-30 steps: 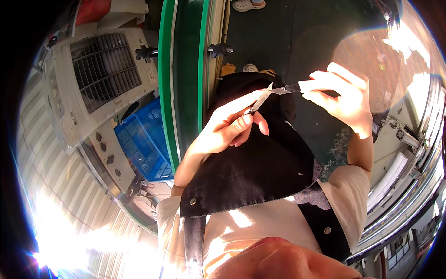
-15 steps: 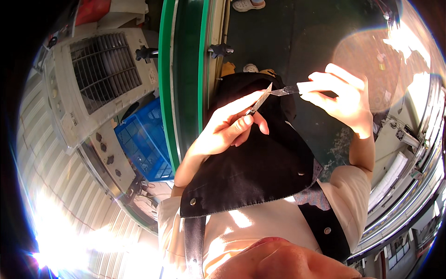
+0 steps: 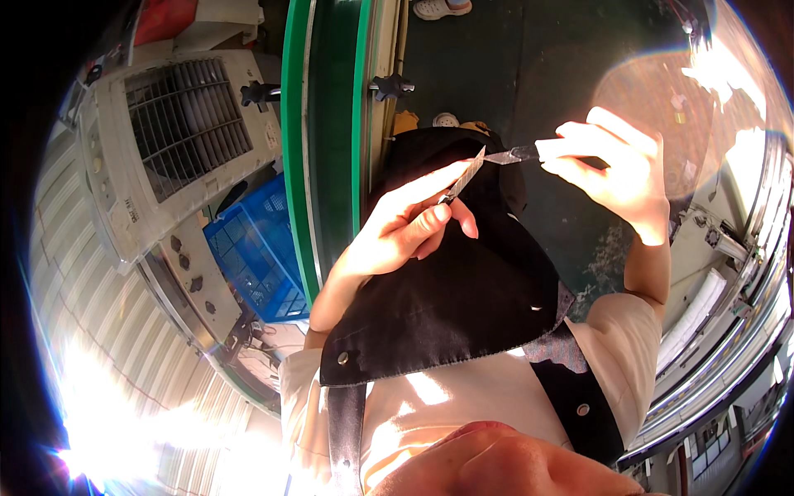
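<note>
Blade [image 3: 468, 178]: thin and silver, it sticks up and out from our left hand, slanting toward our right.
Dark pointed piece [image 3: 514, 155]: it comes from our right hand, and its point meets the blade near the tip. We can't tell if they touch or only cross in our view.
Left hand [image 3: 413, 223]: we pinch the low end of the blade between thumb and fingers.
Right hand [image 3: 612, 165]: thumb and fingers pinch the far end of the dark pointed piece. Bright sun washes out the grip.
Slide: our right hand has moved a tiny bit away from our left, while our left stayed put. The two tips now cross less, so we think the piece is being drawn along the blade or off it.
Apron [image 3: 438, 306]: black, just under our left hand.
Bench [image 3: 293, 107]: long, with green edges, on our left hand's left side. It stands between that hand and the blue crate [image 3: 260, 248].
Fan box [image 3: 99, 157]: pale, with bars, well past the bench from our left hand.
Shoe [image 3: 442, 8]: pale, on someone's foot, far out ahead of both hands.
</note>
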`<action>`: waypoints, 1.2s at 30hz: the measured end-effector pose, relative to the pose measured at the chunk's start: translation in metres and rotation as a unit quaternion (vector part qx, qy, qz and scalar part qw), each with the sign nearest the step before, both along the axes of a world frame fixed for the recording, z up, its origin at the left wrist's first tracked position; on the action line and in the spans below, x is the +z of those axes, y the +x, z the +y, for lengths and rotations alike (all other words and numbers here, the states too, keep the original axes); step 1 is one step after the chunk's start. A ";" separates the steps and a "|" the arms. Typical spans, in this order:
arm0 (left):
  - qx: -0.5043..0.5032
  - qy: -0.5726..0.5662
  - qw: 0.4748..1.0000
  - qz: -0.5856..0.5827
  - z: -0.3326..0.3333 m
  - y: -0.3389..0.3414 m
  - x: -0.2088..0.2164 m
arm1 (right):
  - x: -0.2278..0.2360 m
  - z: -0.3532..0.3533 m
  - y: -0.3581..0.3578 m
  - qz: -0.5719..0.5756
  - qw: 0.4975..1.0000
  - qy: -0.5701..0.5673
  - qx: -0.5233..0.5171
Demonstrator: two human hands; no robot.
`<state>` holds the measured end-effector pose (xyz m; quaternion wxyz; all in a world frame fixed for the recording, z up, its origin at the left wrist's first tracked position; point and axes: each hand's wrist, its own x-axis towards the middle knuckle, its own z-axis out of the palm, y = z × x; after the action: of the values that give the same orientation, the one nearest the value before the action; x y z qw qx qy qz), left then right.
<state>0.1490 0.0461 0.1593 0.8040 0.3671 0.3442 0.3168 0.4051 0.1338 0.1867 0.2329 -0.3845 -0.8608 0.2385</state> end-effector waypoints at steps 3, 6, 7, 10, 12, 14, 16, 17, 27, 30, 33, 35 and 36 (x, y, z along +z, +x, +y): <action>0.005 0.000 1.000 -0.002 -0.002 0.001 -0.001 | -0.001 -0.001 -0.002 0.024 1.000 -0.015 0.003; -0.004 0.001 1.000 0.004 -0.001 0.000 0.001 | -0.001 -0.002 -0.003 0.043 0.999 -0.022 0.008; -0.004 0.001 1.000 0.003 -0.001 0.000 0.001 | 0.000 -0.002 -0.002 0.038 0.999 -0.028 0.006; -0.003 0.002 1.000 -0.001 -0.001 0.001 0.000 | 0.000 -0.002 -0.001 0.033 0.999 -0.038 0.000; -0.002 0.004 1.000 -0.004 -0.002 0.001 -0.001 | -0.001 -0.002 -0.002 0.043 0.998 -0.036 -0.002; -0.007 0.005 1.000 0.002 0.000 0.000 0.000 | 0.000 -0.001 0.000 0.011 1.000 -0.009 -0.002; -0.006 0.004 1.000 -0.001 -0.001 0.000 0.000 | -0.002 -0.003 -0.002 0.023 0.999 -0.034 -0.004; -0.003 0.002 1.000 -0.007 -0.002 0.001 -0.002 | -0.001 -0.003 -0.001 0.012 0.999 -0.034 0.007; -0.002 -0.004 1.000 -0.018 -0.002 -0.001 -0.004 | -0.003 0.000 -0.002 0.028 0.999 -0.032 -0.001; -0.001 -0.001 1.000 -0.021 -0.002 0.000 -0.004 | -0.002 0.001 -0.001 0.000 1.000 -0.019 -0.002; -0.006 -0.012 1.000 -0.015 -0.001 0.000 -0.003 | 0.000 -0.001 -0.001 0.011 0.999 -0.048 0.011; 0.000 -0.006 1.000 -0.018 -0.001 0.000 -0.003 | 0.001 0.001 0.001 -0.018 0.999 -0.050 0.002; 0.003 -0.003 1.000 -0.019 -0.001 0.000 -0.003 | 0.001 0.002 0.001 -0.033 0.998 -0.051 -0.002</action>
<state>0.1488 0.0447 0.1558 0.8108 0.3573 0.3307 0.3248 0.4057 0.1358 0.1881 0.1847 -0.4050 -0.8542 0.2687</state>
